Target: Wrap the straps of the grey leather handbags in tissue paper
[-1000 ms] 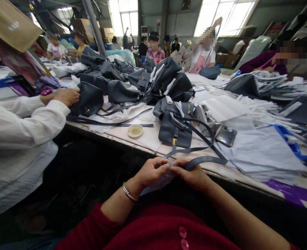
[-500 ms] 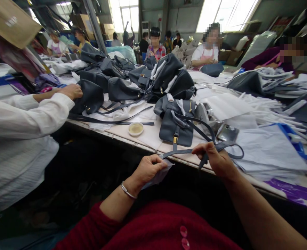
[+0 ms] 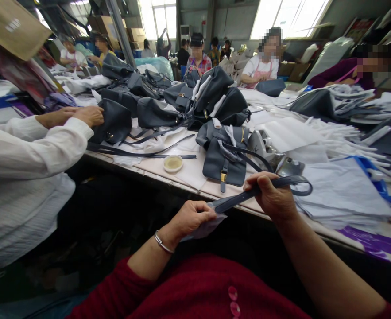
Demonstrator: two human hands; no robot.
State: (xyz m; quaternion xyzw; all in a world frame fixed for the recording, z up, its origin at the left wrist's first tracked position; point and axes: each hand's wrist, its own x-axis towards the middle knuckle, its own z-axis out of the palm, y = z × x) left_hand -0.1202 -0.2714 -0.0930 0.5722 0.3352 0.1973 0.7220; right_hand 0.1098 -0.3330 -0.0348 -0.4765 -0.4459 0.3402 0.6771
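A dark blue-grey strap (image 3: 232,202) is stretched between my two hands over the table's front edge. My left hand (image 3: 195,217) pinches its left end, together with a thin whitish sheet (image 3: 206,228) that hangs below the fingers. My right hand (image 3: 273,195) is closed round the strap further along, and beyond it the strap bends back in a loop. Just behind lies a dark blue-grey bag (image 3: 226,166) with a gold clasp on its flap. One of its straps runs toward my right hand; whether it is the held one I cannot tell.
A small round dish (image 3: 173,164) sits near the table edge. Behind it are several piled bags (image 3: 211,97). A phone (image 3: 291,168) and white sheets (image 3: 341,186) lie to the right. At left, a co-worker's hand (image 3: 90,116) touches another bag (image 3: 112,122).
My right hand has risen slightly, and the strap between my hands now shows a wider face. My left hand has shifted a little to the right. The bag has stayed put.
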